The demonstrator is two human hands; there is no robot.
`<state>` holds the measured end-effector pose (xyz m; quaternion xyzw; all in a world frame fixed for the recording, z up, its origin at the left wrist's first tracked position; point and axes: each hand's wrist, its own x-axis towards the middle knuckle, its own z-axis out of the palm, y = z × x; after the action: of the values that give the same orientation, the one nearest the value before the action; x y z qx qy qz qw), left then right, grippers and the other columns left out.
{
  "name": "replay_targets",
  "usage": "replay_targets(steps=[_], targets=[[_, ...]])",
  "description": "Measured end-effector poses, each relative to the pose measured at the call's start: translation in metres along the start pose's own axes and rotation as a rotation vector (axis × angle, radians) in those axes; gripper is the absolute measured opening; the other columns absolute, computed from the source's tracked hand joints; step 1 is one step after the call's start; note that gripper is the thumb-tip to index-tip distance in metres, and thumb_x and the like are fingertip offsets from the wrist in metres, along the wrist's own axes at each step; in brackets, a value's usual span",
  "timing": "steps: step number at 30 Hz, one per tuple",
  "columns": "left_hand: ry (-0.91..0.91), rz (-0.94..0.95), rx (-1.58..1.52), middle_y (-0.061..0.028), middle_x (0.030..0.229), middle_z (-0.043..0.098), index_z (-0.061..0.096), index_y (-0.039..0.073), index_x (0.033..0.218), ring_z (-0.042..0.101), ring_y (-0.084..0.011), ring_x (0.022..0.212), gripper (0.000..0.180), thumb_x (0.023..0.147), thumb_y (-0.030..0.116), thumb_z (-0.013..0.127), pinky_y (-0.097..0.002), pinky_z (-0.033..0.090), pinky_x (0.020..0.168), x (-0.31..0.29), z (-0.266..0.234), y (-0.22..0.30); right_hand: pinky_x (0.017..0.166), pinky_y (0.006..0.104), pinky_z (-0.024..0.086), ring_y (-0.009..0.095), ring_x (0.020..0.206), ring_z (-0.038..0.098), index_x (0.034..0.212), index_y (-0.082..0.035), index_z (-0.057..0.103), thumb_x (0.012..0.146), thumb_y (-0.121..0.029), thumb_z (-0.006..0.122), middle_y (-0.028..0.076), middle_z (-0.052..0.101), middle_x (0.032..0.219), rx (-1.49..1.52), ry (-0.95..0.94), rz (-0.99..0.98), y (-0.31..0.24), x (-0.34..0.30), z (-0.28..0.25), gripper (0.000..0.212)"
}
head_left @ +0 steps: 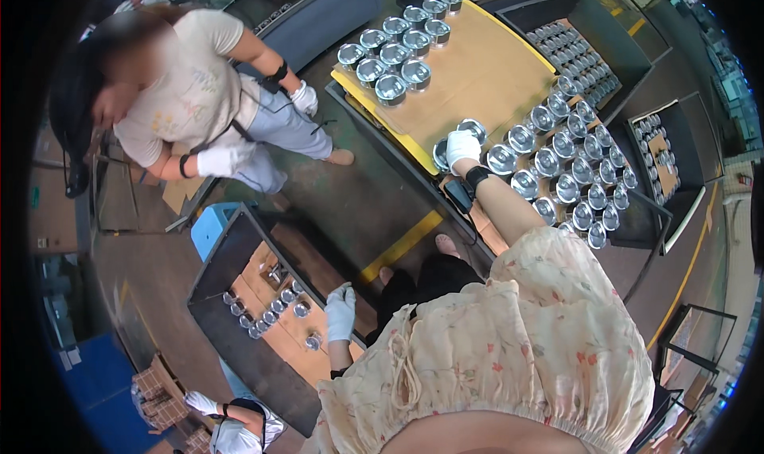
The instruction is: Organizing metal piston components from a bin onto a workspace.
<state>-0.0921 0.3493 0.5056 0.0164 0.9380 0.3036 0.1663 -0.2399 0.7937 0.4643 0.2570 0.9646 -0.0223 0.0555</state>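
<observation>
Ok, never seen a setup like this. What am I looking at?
No robot here: it's one person, filmed by a fisheye camera on their head, looking down. That's why edges bend toward the rim. The picture isn't mirrored.

Their gloved right hand is at two shiny round metal parts by the edge of a brown sheet; whether it grips either one is unclear. More such parts stand on the sheet in two groups.

The gloved left hand is beside a dark bin with similar parts inside; I can't make out anything held.

The person standing upper left is a co-worker, also gloved.
</observation>
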Motion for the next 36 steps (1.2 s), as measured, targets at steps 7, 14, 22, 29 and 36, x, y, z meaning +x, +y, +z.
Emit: replay_targets(steps=[7, 14, 22, 29, 36], targets=[[-0.025, -0.054, -0.055, -0.0218, 0.104, 0.068, 0.068, 0.004, 0.111, 0.065, -0.0349, 0.097, 0.030, 0.094, 0.026, 0.057, -0.0409, 0.051, 0.086, -0.010, 0.012, -0.036, 0.067, 0.0395, 0.059, 0.031, 0.081, 0.072, 0.091, -0.001, 0.072, 0.081, -0.004, 0.062, 0.022, 0.070, 0.088, 0.055, -0.084, 0.058, 0.003, -0.004, -0.013, 0.014], [-0.093, -0.015, 0.020, -0.0223, 0.106, 0.067, 0.068, 0.004, 0.111, 0.064, -0.0365, 0.101, 0.030, 0.094, 0.026, 0.055, -0.0416, 0.051, 0.089, -0.005, 0.008, -0.033, 0.069, 0.0379, 0.058, 0.032, 0.082, 0.072, 0.088, -0.002, 0.072, 0.079, -0.004, 0.063, 0.020, 0.071, 0.088, 0.032, -0.014, 0.009, 0.019, -0.003, -0.007, 0.013], [-0.186, 0.056, 0.072, -0.0221, 0.107, 0.067, 0.069, 0.003, 0.110, 0.065, -0.0367, 0.100, 0.032, 0.094, 0.028, 0.055, -0.0422, 0.051, 0.089, 0.017, 0.016, -0.009, 0.070, 0.0450, 0.056, 0.038, 0.082, 0.066, 0.103, -0.005, 0.061, 0.083, -0.014, 0.058, 0.020, 0.065, 0.088, 0.337, 0.305, -0.015, 0.022, -0.082, -0.064, 0.022], [-0.327, 0.528, 0.093, -0.0173, 0.104, 0.069, 0.071, 0.005, 0.101, 0.065, -0.0333, 0.099, 0.027, 0.088, 0.028, 0.064, -0.0411, 0.051, 0.088, 0.072, 0.069, 0.091, 0.078, 0.0455, 0.053, 0.036, 0.085, 0.067, 0.107, -0.008, 0.069, 0.086, -0.033, 0.058, 0.021, 0.069, 0.095, 0.585, -0.227, 0.208, 0.098, -0.237, -0.067, 0.035], [-0.387, 1.382, 0.171, -0.0192, 0.121, 0.056, 0.065, 0.007, 0.096, 0.050, -0.0392, 0.119, 0.024, 0.074, -0.001, 0.062, -0.0465, 0.043, 0.101, 0.107, 0.148, 0.316, 0.067, 0.0466, 0.054, 0.036, 0.075, 0.067, 0.106, -0.014, 0.066, 0.086, -0.021, 0.060, 0.016, 0.068, 0.086, 0.628, 0.248, 0.282, 0.153, -0.248, -0.040, 0.022]])
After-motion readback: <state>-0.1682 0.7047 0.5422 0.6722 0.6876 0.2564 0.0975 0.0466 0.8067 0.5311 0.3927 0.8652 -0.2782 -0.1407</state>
